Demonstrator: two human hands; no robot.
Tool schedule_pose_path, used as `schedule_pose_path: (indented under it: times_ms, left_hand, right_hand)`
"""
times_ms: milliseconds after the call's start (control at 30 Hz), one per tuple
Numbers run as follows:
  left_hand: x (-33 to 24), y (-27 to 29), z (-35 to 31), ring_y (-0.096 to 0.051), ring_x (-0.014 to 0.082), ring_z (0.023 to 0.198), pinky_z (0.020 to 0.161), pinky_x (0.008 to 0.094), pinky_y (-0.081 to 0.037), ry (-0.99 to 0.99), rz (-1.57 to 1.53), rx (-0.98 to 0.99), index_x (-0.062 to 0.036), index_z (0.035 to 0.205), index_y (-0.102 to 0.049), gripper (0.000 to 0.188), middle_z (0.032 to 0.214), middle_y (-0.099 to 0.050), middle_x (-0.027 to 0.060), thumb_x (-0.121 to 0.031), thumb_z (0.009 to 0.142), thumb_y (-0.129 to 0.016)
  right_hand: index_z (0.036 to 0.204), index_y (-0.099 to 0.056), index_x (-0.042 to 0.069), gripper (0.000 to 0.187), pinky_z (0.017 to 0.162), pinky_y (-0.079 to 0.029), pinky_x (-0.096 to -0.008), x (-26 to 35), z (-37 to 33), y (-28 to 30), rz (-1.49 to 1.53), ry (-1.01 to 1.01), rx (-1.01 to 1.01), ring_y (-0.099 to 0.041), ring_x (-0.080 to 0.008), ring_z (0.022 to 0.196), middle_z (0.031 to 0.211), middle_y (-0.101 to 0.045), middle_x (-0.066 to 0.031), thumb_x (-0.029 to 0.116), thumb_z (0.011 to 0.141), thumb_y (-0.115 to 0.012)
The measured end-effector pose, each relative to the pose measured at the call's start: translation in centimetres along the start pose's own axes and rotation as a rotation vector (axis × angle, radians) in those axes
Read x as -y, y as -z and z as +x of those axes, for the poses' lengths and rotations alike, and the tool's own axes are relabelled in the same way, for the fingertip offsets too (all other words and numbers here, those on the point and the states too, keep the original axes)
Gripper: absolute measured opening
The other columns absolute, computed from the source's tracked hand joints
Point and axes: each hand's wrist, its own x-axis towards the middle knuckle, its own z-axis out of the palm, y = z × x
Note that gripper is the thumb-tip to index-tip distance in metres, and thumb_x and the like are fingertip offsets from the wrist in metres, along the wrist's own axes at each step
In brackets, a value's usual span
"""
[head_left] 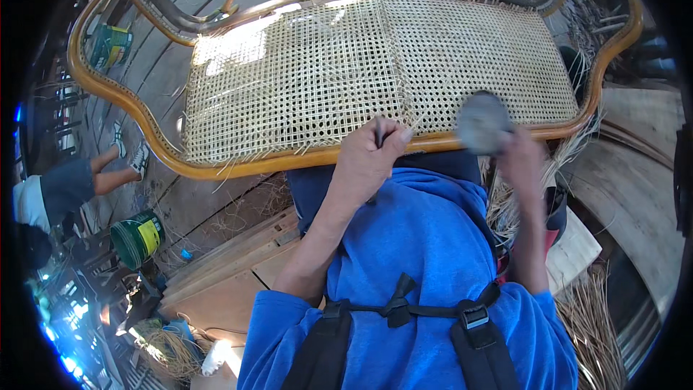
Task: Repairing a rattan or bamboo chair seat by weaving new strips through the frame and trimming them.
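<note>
A woven cane panel (310, 79) in a curved rattan frame (281, 162) lies across my lap. My left hand (367, 155) is closed around a thin dark rod-like tool (379, 132), upright at the near rim of the cane, close to the panel's middle seam. Its lower tip is hard to make out. To the right, my right hand (521, 162) grips a round, flat-faced grey tool (482, 123), raised over the near edge of the cane. Motion smears both, and the tool's handle is hidden in the hand. Loose cane ends stick out along the near rim.
Green buckets (137, 238) stand on the plank floor at left, near another person's legs (105, 166). Wooden boards (231, 267) lie beside me at lower left. Bundles of cane strips (588, 325) and curved wood sheets (621, 195) are at right.
</note>
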Motion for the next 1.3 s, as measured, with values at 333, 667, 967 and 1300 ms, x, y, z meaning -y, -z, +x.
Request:
schedule_pose_path:
  times_ms: [333, 667, 967, 1300]
  left_hand:
    - [4.5, 4.5, -2.1, -0.04, 0.0068, 0.039, 0.036, 0.0211, -0.033, 0.281, -0.205, -0.151, -0.005, 0.081, -0.052, 0.028, 0.057, -0.045, -0.0017, -0.03, 0.087, -0.063]
    - [5.3, 3.3, -1.0, -0.041, 0.0083, 0.038, 0.036, 0.0237, -0.032, 0.21, -0.24, -0.305, -0.0054, 0.068, -0.051, 0.028, 0.053, -0.045, -0.0003, -0.025, 0.087, -0.058]
    - [5.0, 2.4, -0.7, -0.042, 0.0089, 0.038, 0.035, 0.0233, -0.032, 0.039, -0.229, -0.318, -0.0048, 0.069, -0.05, 0.029, 0.053, -0.045, 0.0001, -0.025, 0.086, -0.061]
    - [0.2, 5.5, -8.8, -0.04, 0.0046, 0.046, 0.042, 0.0223, -0.034, 0.094, 0.054, -0.235, -0.0068, 0.118, -0.053, 0.03, 0.058, -0.044, -0.0042, -0.013, 0.089, -0.051]
  right_hand:
    - [0.087, -0.052, -0.002, 0.022, 0.061, -0.044, -0.0446, 14.4, 5.7, -5.8, 0.723, -0.182, 0.463, -0.058, -0.0409, 0.068, 0.072, -0.057, -0.0242, 0.02, 0.09, -0.053]
    - [0.092, -0.05, 0.003, 0.017, 0.06, -0.044, -0.0228, 11.5, 5.6, -7.9, 1.079, -0.455, 0.398, -0.055, -0.0104, 0.07, 0.079, -0.057, -0.0072, 0.019, 0.096, -0.046]
    - [0.098, -0.051, 0.001, 0.026, 0.081, -0.042, -0.0299, 14.7, 6.2, -10.4, 0.973, -0.201, 0.047, -0.051, -0.0198, 0.095, 0.105, -0.054, -0.0121, 0.012, 0.081, -0.066]
    - [0.097, -0.063, -0.003, 0.022, 0.067, -0.045, -0.0241, 5.5, 14.4, -7.3, 1.157, -0.376, 0.088, -0.056, -0.0095, 0.072, 0.082, -0.064, -0.0047, 0.013, 0.083, -0.062]
